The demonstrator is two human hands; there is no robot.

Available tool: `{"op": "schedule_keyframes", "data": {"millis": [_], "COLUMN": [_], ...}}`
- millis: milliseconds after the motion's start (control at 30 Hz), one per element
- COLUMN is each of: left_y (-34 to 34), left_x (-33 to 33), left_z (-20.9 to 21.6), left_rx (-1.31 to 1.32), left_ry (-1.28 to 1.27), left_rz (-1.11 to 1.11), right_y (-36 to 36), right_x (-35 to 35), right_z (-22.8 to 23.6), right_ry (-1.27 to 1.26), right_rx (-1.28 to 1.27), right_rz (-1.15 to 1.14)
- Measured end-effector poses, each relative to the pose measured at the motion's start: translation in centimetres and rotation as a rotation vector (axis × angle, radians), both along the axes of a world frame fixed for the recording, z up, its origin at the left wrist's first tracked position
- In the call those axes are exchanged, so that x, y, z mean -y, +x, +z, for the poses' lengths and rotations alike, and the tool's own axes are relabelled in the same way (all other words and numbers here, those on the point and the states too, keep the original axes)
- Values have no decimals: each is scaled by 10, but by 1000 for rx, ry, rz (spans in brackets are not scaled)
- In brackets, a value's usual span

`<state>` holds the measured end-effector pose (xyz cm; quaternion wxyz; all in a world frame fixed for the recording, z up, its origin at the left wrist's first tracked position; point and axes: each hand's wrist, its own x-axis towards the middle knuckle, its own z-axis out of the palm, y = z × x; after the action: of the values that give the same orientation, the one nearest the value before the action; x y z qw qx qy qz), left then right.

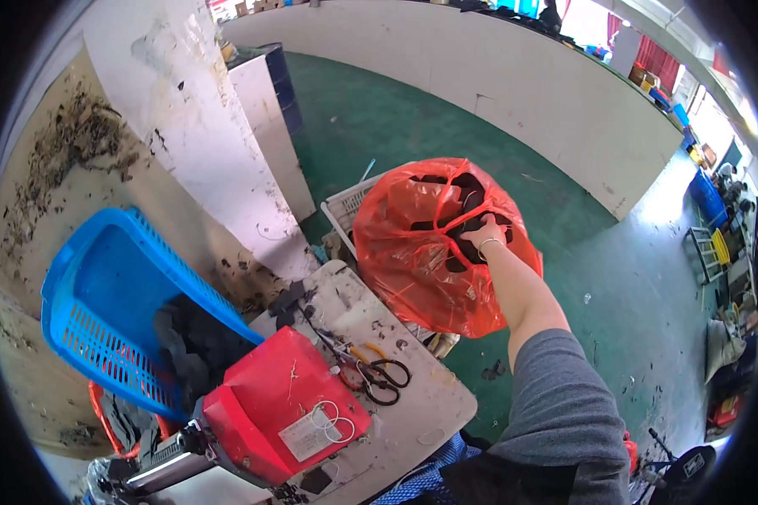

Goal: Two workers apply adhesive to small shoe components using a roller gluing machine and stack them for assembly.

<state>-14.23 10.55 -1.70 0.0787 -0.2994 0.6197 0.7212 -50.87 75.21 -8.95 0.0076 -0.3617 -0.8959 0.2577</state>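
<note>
My right hand (485,234), with a bracelet at the wrist, reaches into the mouth of a large red plastic bag (413,278). Its fingers are bent and closed at a dark, flat-looking piece (470,247) among several similar black pieces in the bag. The fingertips are partly hidden there. Strips of red plastic cross the opening around the hand. The bag bulges above a white plastic basket (345,210), beside the worktable. My left hand is out of view.
On the worktable (434,404) stands a red machine (286,396), with black-handled scissors (385,383) and scraps beside it. A tilted blue basket (101,278) holds dark pieces at left. A pale partition (514,93) curves behind the green floor (354,109).
</note>
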Motion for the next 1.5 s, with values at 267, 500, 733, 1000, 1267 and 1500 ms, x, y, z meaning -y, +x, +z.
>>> {"op": "schedule_keyframes", "data": {"millis": [267, 500, 733, 1000, 1267, 1500], "left_y": [29, -22, 24, 100, 163, 190], "left_x": [-204, -227, -174, -44, 49, 54], "left_z": [-15, 26, 58, 66, 61, 34], "left_rx": [-119, -160, -221, -523, -554, -488], "left_ry": [-58, 1122, 722, 183, 425, 395], "left_rz": [-253, -401, -99, -200, -11, 192], "right_y": [111, 265, 318, 381, 418, 455], "right_x": [60, 206, 284, 425, 535, 566], "right_z": [66, 118, 153, 172, 161, 144], "right_ry": [-54, -401, -486, -563, -721, -519], "right_rx": [-799, -951, -837, -565, -524, -584], "right_rz": [234, 1427, 1598, 1700, 1603, 1580]}}
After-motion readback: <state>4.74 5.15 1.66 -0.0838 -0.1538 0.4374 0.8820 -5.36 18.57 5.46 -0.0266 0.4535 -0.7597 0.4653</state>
